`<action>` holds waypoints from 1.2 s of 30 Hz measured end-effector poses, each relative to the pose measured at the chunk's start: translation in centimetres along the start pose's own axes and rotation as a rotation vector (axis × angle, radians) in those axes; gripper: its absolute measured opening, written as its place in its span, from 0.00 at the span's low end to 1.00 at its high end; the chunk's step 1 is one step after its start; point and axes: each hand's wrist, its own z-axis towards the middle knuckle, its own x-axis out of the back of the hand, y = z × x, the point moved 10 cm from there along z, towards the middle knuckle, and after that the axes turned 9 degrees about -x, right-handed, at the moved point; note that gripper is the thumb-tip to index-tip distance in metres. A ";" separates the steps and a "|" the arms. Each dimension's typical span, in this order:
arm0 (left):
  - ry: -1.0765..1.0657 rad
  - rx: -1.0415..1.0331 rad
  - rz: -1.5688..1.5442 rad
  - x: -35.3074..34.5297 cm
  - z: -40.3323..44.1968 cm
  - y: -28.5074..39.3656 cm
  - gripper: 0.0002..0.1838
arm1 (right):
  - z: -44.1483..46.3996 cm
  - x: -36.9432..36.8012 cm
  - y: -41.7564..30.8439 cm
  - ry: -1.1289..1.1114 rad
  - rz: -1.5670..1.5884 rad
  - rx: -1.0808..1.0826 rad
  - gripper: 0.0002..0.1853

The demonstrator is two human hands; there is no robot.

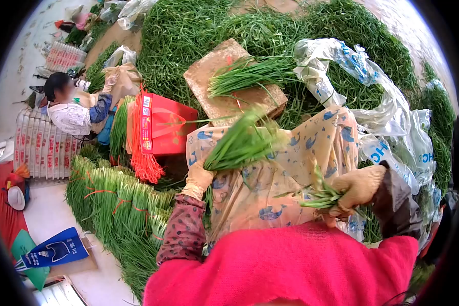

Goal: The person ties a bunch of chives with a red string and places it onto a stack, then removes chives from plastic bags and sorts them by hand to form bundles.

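My left hand [200, 179], in a pale glove, is closed round a bunch of long green stalks [237, 145]. The far end of this bunch is smeared by motion above my lap. In my right hand [359, 187], also gloved, is a smaller handful of short green stalks [320, 195], its fingers closed on them. A tan apron with blue prints [290, 173] covers my lap beneath both hands. Beyond it, another bunch of long stalks [250, 76] lies on a brown block [206, 71].
To the left stands a red box [171, 125] with red ties [147, 166] hanging beside it. Bundles of stalks [120, 196] bound in red line my left side. Loose green stalks [183, 41] heap up ahead; plastic sheeting [392, 112] lies right. Another person [76, 107] sits at left.
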 end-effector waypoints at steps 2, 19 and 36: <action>0.014 0.074 -0.030 0.0 0.0 0.1 0.29 | -1.9 0.2 -1.1 0.000 0.067 0.129 0.09; 0.135 -0.046 0.245 0.7 -1.7 3.2 0.33 | 9.5 16.8 -11.2 0.980 -0.013 0.154 0.22; -0.100 -0.219 0.753 -1.1 -2.6 5.5 0.46 | 10.7 19.9 -6.6 1.125 -0.516 0.260 0.25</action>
